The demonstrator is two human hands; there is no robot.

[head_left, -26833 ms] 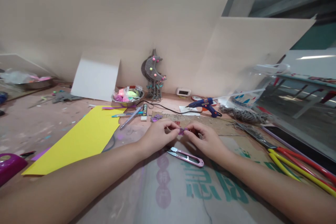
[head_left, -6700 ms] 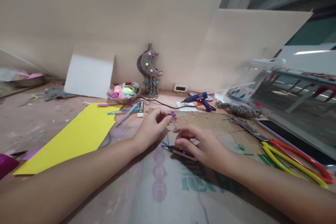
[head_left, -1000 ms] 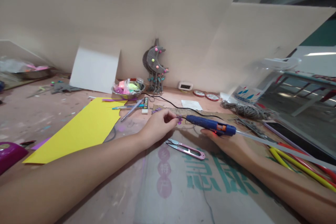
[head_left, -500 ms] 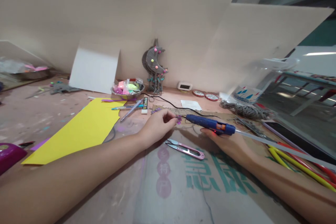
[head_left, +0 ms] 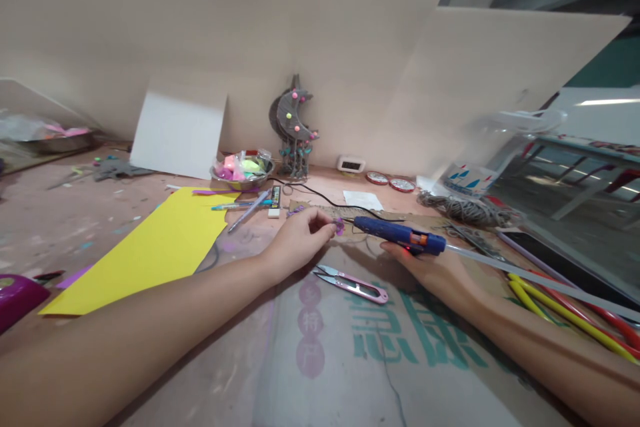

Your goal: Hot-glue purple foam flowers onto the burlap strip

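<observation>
Between the thumb and fingertips of my left hand (head_left: pixel 305 237) is a small purple piece (head_left: pixel 340 226), too small to make out fully. My right hand (head_left: pixel 425 267) grips a blue hot glue gun (head_left: pixel 395 232), its fingers mostly hidden behind and below it. The gun's metal nozzle points left and is at the purple piece; whether they touch I cannot tell. A clear glue stick (head_left: pixel 480 260) sticks out of the gun's back, and a small red light glows on its underside. Below both hands, pink-handled thread snips (head_left: pixel 353 284) lie on the printed cardboard (head_left: pixel 340 360).
Yellow paper (head_left: pixel 145 247) lies to the left, with pens (head_left: pixel 250 210) by its edge. Behind stand a bowl of bright clay packets (head_left: pixel 243 170) and a grey moon ornament (head_left: pixel 295 120). On the right are grey yarn (head_left: pixel 465 208), a phone (head_left: pixel 565 267) and red and yellow handles (head_left: pixel 555 300).
Almost nothing differs. Both hands, the purple piece and the glue gun hold the same positions; the whole view has shifted very slightly.
</observation>
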